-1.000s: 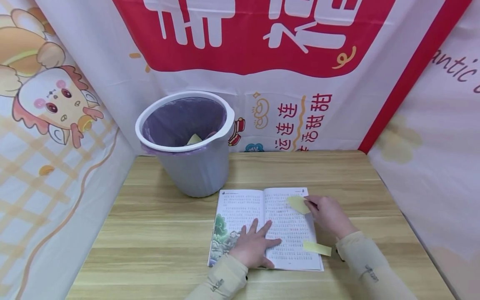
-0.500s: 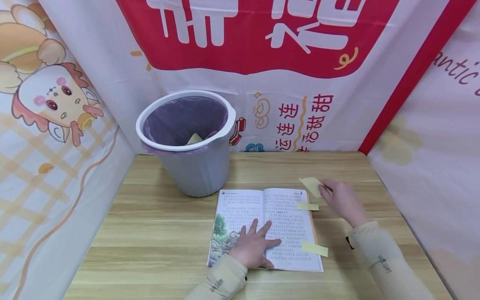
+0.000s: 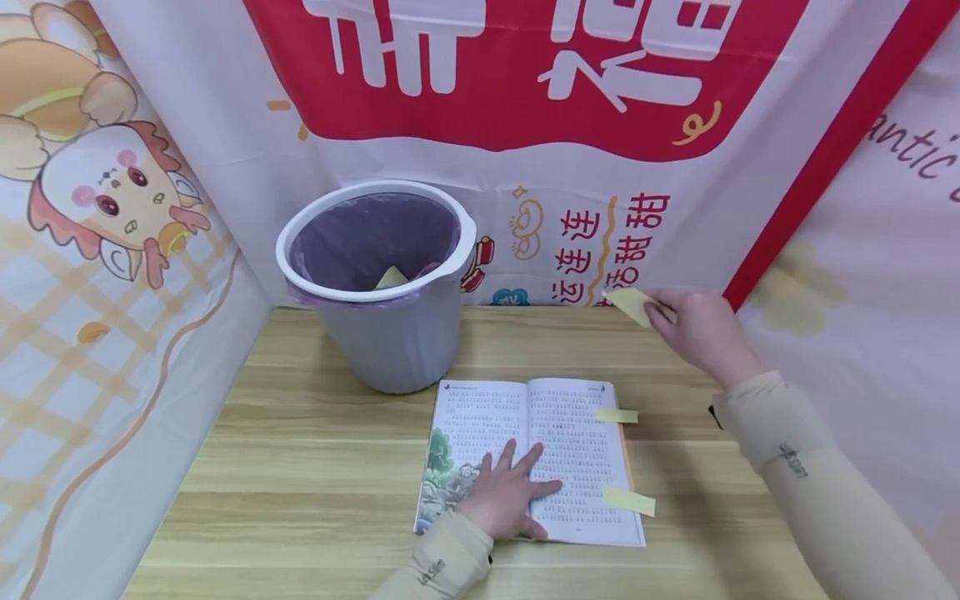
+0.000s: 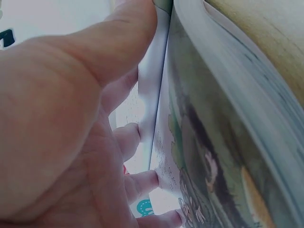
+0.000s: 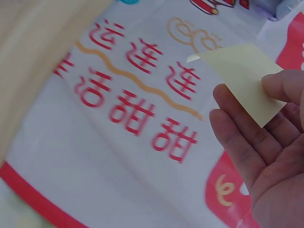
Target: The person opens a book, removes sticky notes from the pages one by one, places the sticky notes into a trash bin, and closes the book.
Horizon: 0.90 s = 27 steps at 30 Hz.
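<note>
An open book [image 3: 480,417] lies on the wooden table, printed text on both pages and a picture at the lower left. Fingers spread, my left hand [image 3: 504,497] presses flat across its fold; the left wrist view shows the fingertips [image 4: 128,140] touching the page. Two pale yellow strips, an upper strip [image 3: 617,415] and a lower strip [image 3: 628,501], stick out past the right page's edge. Up in the air beyond the book, my right hand [image 3: 705,333] pinches a pale yellow sticky note [image 5: 247,78] between thumb and fingers. One corner of the note curls up.
Behind the book at the left stands a grey trash bin [image 3: 390,342] lined with a purple bag. A yellow paper piece [image 3: 391,277] lies inside it. Printed cloth [image 3: 525,183] hangs along the table's back and sides. Bare wood [image 3: 315,483] extends left of the book.
My right hand has lifted from the right page and moved up and away with the sticky note. The upper strip now shows on the page's edge. My left hand has stayed put.
</note>
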Each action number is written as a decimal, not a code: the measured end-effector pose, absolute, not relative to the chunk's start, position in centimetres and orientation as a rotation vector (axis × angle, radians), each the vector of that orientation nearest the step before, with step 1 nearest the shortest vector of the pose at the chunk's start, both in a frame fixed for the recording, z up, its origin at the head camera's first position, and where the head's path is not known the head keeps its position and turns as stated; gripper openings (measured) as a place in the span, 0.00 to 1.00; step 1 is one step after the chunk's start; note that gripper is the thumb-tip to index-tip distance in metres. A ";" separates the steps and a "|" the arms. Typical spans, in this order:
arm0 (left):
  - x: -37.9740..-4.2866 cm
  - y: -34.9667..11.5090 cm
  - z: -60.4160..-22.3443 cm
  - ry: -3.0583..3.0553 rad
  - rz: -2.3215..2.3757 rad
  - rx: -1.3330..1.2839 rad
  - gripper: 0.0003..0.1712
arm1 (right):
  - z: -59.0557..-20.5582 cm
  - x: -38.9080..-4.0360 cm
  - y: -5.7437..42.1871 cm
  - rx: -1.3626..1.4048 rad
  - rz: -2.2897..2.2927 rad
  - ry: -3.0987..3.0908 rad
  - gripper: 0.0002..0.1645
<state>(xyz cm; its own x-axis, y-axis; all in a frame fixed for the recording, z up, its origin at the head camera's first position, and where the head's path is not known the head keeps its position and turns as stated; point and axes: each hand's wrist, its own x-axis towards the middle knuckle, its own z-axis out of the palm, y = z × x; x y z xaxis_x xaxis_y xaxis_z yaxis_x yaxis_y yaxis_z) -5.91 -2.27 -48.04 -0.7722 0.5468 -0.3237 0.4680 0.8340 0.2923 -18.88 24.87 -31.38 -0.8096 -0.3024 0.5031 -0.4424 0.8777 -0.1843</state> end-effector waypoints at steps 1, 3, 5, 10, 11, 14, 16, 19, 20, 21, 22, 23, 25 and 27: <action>-5.9 -2.3 -48.1 2.617 0.275 0.759 0.45 | -30.6 -19.2 24.6 0.546 0.409 -2.592 0.11; -5.9 -2.4 -48.0 2.616 0.283 0.761 0.45 | -29.1 -20.0 24.0 0.556 0.417 -2.628 0.13; -5.9 -2.5 -48.0 2.613 0.293 0.763 0.45 | -27.6 -20.8 23.4 0.570 0.425 -2.660 0.15; -5.9 -2.7 -47.8 2.609 0.309 0.770 0.45 | -24.3 -22.9 21.5 0.623 0.470 -2.697 0.18; -5.8 -2.7 -47.8 2.608 0.312 0.770 0.45 | -23.6 -23.3 21.0 0.638 0.478 -2.697 0.18; -5.8 -2.7 -47.9 2.602 0.322 0.768 0.45 | -22.1 -24.5 19.6 0.687 0.505 -2.696 0.18; -5.8 -2.8 -48.0 2.598 0.325 0.766 0.45 | -21.2 -25.2 18.4 0.712 0.531 -2.711 0.19; -5.8 -2.8 -48.2 2.599 0.325 0.761 0.45 | -20.2 -26.1 16.4 0.751 0.565 -2.730 0.20; -5.8 -2.8 -48.3 2.600 0.325 0.760 0.45 | -19.9 -26.3 15.6 0.767 0.574 -2.729 0.21; -5.8 -2.8 -48.4 2.602 0.322 0.759 0.45 | -19.6 -26.5 14.8 0.784 0.579 -2.726 0.21; -5.9 -2.9 -48.4 2.606 0.323 0.758 0.45 | -19.4 -26.7 14.0 0.802 0.582 -2.719 0.20; -5.9 -2.9 -48.4 2.608 0.322 0.758 0.45 | -19.1 -26.9 13.1 0.814 0.582 -2.717 0.20; -5.9 -2.9 -48.4 2.614 0.320 0.764 0.45 | -18.7 -27.2 11.4 0.842 0.573 -2.716 0.20; -5.9 -2.9 -48.2 2.615 0.321 0.769 0.45 | -18.4 -27.5 9.8 0.872 0.571 -2.723 0.20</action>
<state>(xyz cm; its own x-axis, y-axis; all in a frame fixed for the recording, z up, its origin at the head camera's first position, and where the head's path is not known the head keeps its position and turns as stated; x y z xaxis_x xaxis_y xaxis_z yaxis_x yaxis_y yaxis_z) -5.91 -2.93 -48.24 -0.7713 0.5584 -0.3056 0.4680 0.8229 0.3223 -27.45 9.78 -18.35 -0.7980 -0.5077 0.3246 -0.5954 0.7476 -0.2944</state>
